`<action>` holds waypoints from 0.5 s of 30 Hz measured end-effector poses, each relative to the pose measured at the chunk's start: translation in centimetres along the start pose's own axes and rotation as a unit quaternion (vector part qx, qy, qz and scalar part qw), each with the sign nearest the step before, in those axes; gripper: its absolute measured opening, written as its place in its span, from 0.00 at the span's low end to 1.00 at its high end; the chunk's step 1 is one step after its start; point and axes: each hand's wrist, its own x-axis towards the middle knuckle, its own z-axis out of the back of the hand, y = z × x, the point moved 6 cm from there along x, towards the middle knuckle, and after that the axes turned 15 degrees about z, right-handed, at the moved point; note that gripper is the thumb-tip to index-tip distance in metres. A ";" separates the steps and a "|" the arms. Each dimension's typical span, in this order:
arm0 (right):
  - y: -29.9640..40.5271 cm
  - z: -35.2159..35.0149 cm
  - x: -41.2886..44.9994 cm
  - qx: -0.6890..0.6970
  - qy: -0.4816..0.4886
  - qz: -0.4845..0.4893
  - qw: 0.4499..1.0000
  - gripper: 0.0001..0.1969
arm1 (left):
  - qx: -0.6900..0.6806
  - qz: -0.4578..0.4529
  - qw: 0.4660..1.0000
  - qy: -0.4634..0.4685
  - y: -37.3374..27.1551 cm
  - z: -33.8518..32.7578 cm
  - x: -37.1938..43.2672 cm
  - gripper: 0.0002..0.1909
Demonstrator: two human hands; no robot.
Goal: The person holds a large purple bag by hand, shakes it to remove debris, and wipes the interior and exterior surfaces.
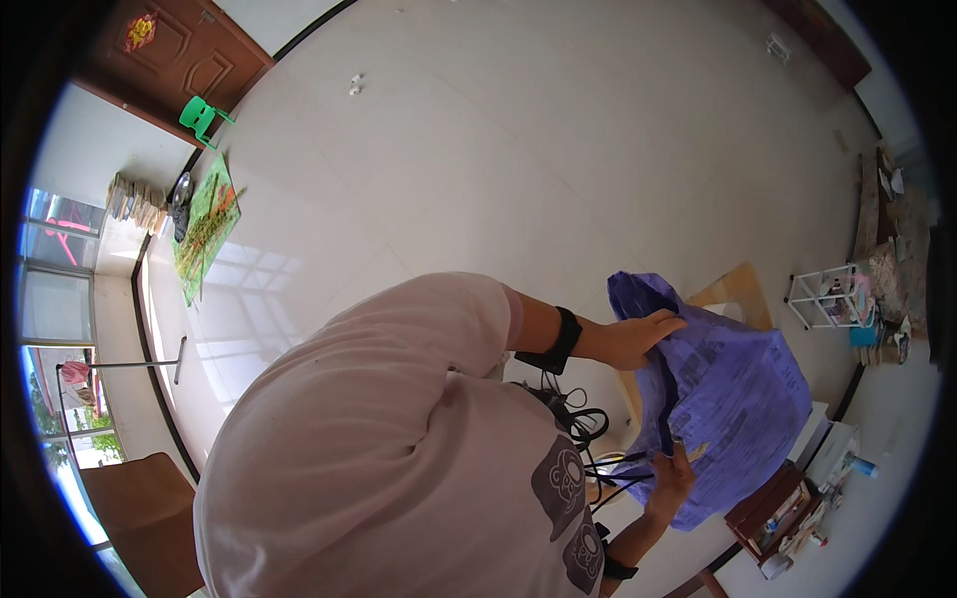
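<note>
A large purple sack (729, 404) of thin, creased material hangs in front of me and bears writing. My left hand (644, 338) grips its upper rim near a dark, bunched fold. Lower down, my right hand (673, 475) pinches the dark-edged rim (665, 407) of the same sack. Between the hands the mouth gapes slightly, and what is inside cannot be seen. Black cables (587, 426) loop between my shirt and the sack. Each of my arms wears a black strap (562, 344).
A wooden board or stool (740, 288) stands partly hidden behind the sack. Beyond it are a white wheeled rack (826, 299) and a brown open cabinet (774, 516). A green chair (198, 116) and a green mat with dried plants (209, 224) lie across the tiled floor (478, 164).
</note>
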 end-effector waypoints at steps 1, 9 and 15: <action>0.1 0.0 -0.4 -0.005 -0.007 0.004 1.000 0.14 | 0.004 -0.013 1.000 0.000 -0.3 -0.1 -0.2 0.42; 9.3 -10.7 0.2 0.036 0.180 -0.045 0.982 0.12 | -0.087 0.032 0.987 0.128 -1.7 6.3 -4.1 0.47; 9.4 -9.5 -0.2 0.165 0.048 -0.071 0.983 0.11 | -0.062 0.081 0.983 0.153 -0.6 10.7 -6.0 0.49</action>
